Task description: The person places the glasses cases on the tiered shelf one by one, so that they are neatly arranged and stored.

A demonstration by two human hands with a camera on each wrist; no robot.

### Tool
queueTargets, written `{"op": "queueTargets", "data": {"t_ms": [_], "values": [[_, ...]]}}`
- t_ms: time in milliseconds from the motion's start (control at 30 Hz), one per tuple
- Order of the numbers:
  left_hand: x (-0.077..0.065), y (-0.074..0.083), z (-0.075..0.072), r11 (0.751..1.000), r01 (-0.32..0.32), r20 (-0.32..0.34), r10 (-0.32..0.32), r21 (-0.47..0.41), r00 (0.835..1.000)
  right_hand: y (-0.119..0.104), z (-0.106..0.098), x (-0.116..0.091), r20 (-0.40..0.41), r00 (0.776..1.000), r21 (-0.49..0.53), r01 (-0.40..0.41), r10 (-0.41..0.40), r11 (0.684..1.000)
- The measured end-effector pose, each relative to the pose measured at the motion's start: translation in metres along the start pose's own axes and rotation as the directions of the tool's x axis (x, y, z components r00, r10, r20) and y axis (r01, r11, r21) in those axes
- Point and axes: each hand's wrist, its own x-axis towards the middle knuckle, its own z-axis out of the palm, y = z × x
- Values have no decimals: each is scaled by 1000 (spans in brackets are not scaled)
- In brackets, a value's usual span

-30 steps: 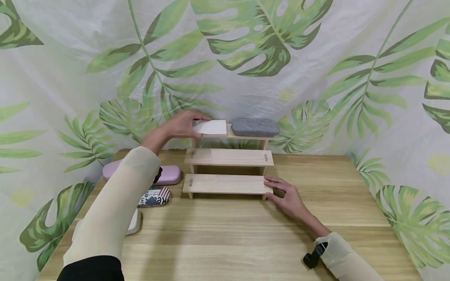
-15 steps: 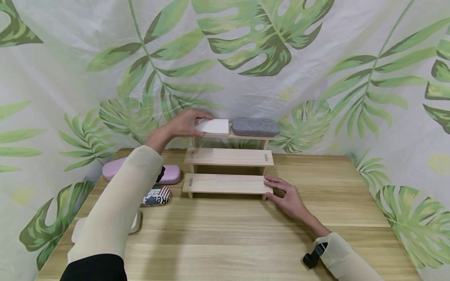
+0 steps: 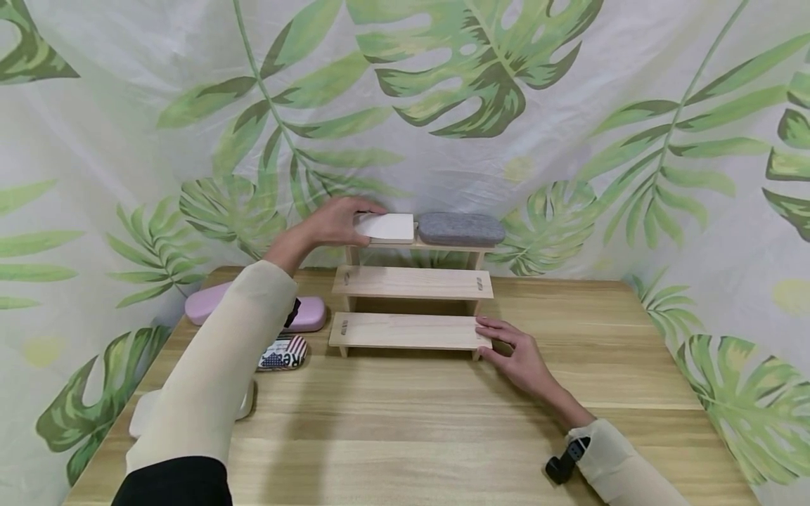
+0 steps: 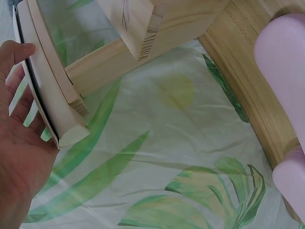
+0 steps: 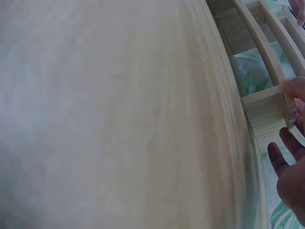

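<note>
A three-tier wooden stand (image 3: 411,282) rises in steps at the back of the table. On its top tier, at the left, lies a flat white glasses case (image 3: 389,228). My left hand (image 3: 332,221) grips this case by its left end. In the left wrist view the thumb lies on one long edge of the white case (image 4: 50,81), with the fingers behind it. A grey felt glasses case (image 3: 462,229) lies just to its right. My right hand (image 3: 520,357) pinches the right end of the lowest shelf, thumb in front, fingers on top.
Left of the stand lie a pink glasses case (image 3: 308,314) and a printed case with lettering and stripes (image 3: 283,353). A pale case (image 3: 144,413) sits nearer, partly hidden under the left sleeve. A leaf-patterned cloth (image 3: 455,161) hangs right behind the stand.
The left hand has slid the white case slightly right along the top tier, closer to the grey case. My right hand has stayed at the lowest shelf.
</note>
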Motion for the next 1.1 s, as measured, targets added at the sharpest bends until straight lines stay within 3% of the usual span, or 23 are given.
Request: {"op": "queueTargets", "data": {"t_ms": [233,600,800,1100], "values": [[1,0,1,1000,12,11,-12,-11,1000,-15,-3,1,6,1000,27,-9,8,1000],[-2,0,1,999,7,21,-7,-37,1000,26,5,-5,-1,1000,22,-20,20,1000],[-6,2,-5,997,-23,0,23,-74,1000,30,2,-5,9,1000,22,-16,16,1000],[-14,1,-11,998,-50,-48,48,-27,998,32,1,-3,8,1000,10,-11,11,1000]]}}
